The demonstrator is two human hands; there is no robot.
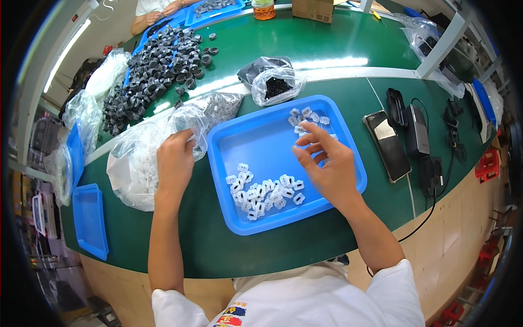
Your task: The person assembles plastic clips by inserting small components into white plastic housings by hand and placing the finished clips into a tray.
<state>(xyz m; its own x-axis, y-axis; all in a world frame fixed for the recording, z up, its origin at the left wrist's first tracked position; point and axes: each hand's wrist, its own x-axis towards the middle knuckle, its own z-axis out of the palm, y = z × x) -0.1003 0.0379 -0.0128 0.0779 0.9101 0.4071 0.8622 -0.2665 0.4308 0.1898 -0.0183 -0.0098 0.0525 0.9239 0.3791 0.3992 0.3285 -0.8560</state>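
Observation:
Over the right side of a blue tray [239, 141] hovers my right hand [329, 163], thumb and fingers apart, with nothing visible between them. Small white plastic pieces with dark slots [261, 196] form a heap in the tray's near-left part. A smaller group of similar white pieces [306, 116] lies in its far-right corner, partly hidden by my fingers. My left hand [175, 161] is at a clear plastic bag of white pieces [139, 169], left of the tray. Its fingers are curled together beside the crumpled plastic; what they hold, if anything, is hidden.
Beyond the tray stand a bag of black pieces [277, 87] and a bag of grey pieces [223, 103]. Many dark grey caps [158, 71] are piled far left. A phone [388, 147] and a black power device [417, 131] lie right. Opposite, another person's hands [163, 11] work.

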